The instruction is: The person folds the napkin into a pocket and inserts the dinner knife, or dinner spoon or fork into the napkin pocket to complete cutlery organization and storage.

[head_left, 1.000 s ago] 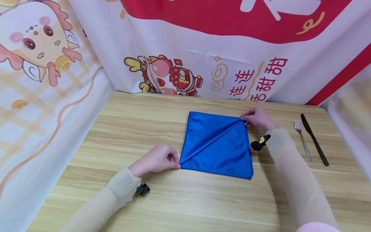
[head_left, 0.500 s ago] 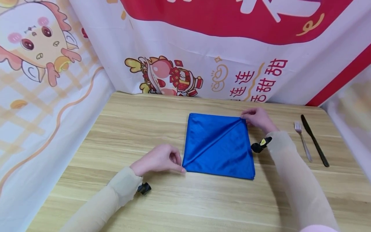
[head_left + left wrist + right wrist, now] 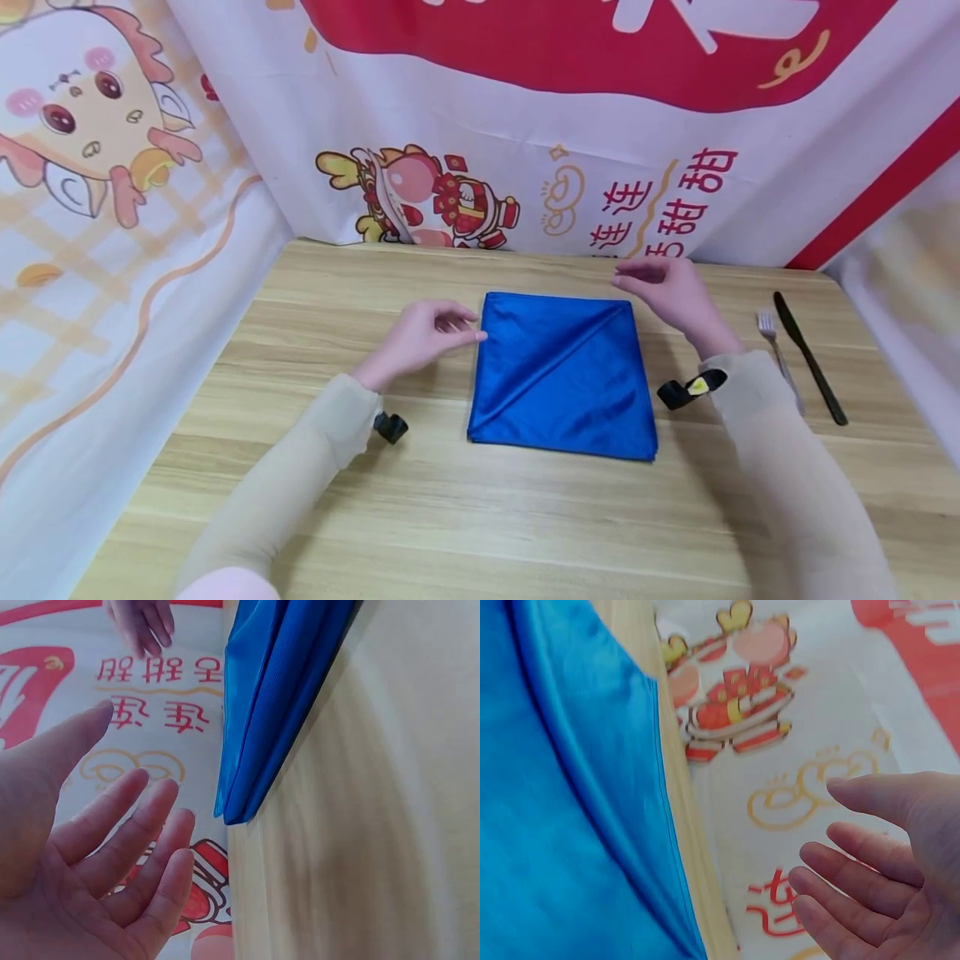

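A blue cloth napkin [image 3: 562, 379], folded into a layered square, lies on the wooden table. A raised diagonal crease runs from its near left corner to its far right corner. My left hand [image 3: 423, 337] hovers by the napkin's left edge, thumb and fingers apart, holding nothing. In the left wrist view the napkin's stacked layers [image 3: 277, 697] stand clear of the spread left fingers [image 3: 161, 810]. Over the far right corner my right hand [image 3: 667, 296] is raised, also holding nothing. The right wrist view has its fingers [image 3: 855, 877] loosely extended, apart from the cloth.
To the right lie a fork [image 3: 780, 358], partly behind the right sleeve, and a dark table knife [image 3: 810, 358]. A printed white and red cloth [image 3: 465, 100] hangs along the table's back edge, with another patterned cloth [image 3: 150, 275] on the left.
My left hand has left the napkin's near left corner and moved away from me along its left edge. My right hand has let go of the far right corner and lifted.
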The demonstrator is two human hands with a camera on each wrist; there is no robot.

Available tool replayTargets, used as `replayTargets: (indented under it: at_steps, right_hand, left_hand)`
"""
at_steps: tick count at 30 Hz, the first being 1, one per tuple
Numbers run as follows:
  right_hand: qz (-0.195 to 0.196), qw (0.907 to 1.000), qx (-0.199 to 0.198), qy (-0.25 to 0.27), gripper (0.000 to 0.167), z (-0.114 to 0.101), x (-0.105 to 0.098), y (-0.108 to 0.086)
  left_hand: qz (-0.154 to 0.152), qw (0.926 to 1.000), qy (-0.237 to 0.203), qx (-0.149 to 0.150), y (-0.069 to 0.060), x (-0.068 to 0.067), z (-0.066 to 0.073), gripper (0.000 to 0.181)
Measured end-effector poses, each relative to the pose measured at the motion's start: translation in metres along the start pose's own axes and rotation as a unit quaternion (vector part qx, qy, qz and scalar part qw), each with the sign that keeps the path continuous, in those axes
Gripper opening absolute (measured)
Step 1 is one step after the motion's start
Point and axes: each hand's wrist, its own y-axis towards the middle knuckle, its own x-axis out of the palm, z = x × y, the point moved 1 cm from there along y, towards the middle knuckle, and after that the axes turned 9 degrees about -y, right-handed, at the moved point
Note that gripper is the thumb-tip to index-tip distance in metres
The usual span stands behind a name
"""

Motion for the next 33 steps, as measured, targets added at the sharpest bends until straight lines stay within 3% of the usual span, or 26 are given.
replayTargets:
  at_steps: [6, 12, 17, 23, 28, 33]
  right_hand:
    - [-0.003, 0.9993, -0.037, 0.0, 0.044, -0.019, 0.009, -0.017]
    - [-0.025, 0.9976, -0.063, 0.013, 0.044, -0.036, 0.029, -0.04]
    - [-0.047, 0.9919, -0.118, 0.005, 0.039, -0.047, 0.052, -0.06]
    - [-0.081, 0.9862, -0.145, 0.01, 0.04, -0.061, 0.077, -0.083]
    - [-0.1, 0.9775, -0.185, 0.014, 0.043, -0.064, 0.103, -0.095]
    - [-0.134, 0.9679, -0.212, 0.011, 0.047, -0.069, 0.126, -0.106]
  left_hand:
    - [0.02, 0.9998, -0.005, -0.006, 0.029, -0.008, 0.001, 0.043]
    - [0.04, 0.9989, -0.015, 0.016, 0.052, -0.018, 0.001, 0.039]
    - [0.055, 0.9976, -0.037, 0.02, 0.069, -0.024, -0.001, 0.039]
    - [0.05, 0.9976, -0.048, 0.003, 0.087, -0.025, -0.016, 0.044]
    - [0.03, 0.9979, -0.053, -0.02, 0.094, -0.017, -0.035, 0.045]
    - [0.02, 0.9982, -0.048, -0.028, 0.095, -0.007, -0.044, 0.043]
